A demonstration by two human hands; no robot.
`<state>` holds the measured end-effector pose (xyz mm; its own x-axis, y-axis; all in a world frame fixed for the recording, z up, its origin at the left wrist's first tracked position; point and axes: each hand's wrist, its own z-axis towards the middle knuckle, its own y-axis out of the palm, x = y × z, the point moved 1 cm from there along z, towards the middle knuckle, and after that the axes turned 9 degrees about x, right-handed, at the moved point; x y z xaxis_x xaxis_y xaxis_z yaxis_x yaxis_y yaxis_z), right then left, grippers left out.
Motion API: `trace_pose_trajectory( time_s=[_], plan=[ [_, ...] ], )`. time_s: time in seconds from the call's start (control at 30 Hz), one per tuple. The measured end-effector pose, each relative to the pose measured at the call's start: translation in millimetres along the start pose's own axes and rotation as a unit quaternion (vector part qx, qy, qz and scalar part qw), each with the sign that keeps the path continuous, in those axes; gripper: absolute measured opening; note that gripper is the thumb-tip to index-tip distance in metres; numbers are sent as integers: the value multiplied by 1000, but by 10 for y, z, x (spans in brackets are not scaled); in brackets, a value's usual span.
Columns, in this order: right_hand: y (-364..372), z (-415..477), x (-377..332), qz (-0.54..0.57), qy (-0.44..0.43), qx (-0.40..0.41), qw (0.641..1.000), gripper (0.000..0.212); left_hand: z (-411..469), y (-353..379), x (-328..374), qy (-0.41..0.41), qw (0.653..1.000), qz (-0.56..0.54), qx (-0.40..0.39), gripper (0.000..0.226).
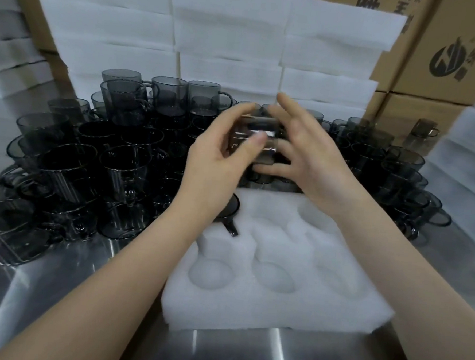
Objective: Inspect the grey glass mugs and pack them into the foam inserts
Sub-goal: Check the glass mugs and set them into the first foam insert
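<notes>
I hold one grey glass mug (257, 138) on its side above the table, between both hands. My left hand (221, 156) grips its left end, thumb across the glass. My right hand (307, 159) cups the right end, upper fingers spread straight and lower fingers curled under the mug. Below lies a white foam insert (273, 301) with several round pockets. One mug (230, 210) sits in its far left pocket, handle pointing toward me, partly hidden by my left wrist.
Many grey mugs (116, 144) are stacked in layers to the left and behind, with more at the right (403, 173). Stacks of white foam inserts (228, 40) stand at the back. Cardboard boxes (443, 61) rise at the right. The steel table (234, 352) shows in front.
</notes>
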<state>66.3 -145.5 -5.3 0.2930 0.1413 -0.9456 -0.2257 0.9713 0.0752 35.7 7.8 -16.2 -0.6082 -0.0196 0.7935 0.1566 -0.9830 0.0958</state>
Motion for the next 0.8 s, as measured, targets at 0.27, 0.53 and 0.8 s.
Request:
trace_pose_trajectory(
  time_s=[0.27,0.53,0.8],
  plan=[
    [30,-91,-71,-316,-200,22,927,59,66,-28,-99,-141,989,-39,13,24],
    [56,-102,-302,-350,-52,73,932,46,87,-63,-153,-166,984,23,65,38],
    [134,-200,-336,-486,41,-5,873,38,88,-64,-165,-163,984,36,62,43]
  ],
)
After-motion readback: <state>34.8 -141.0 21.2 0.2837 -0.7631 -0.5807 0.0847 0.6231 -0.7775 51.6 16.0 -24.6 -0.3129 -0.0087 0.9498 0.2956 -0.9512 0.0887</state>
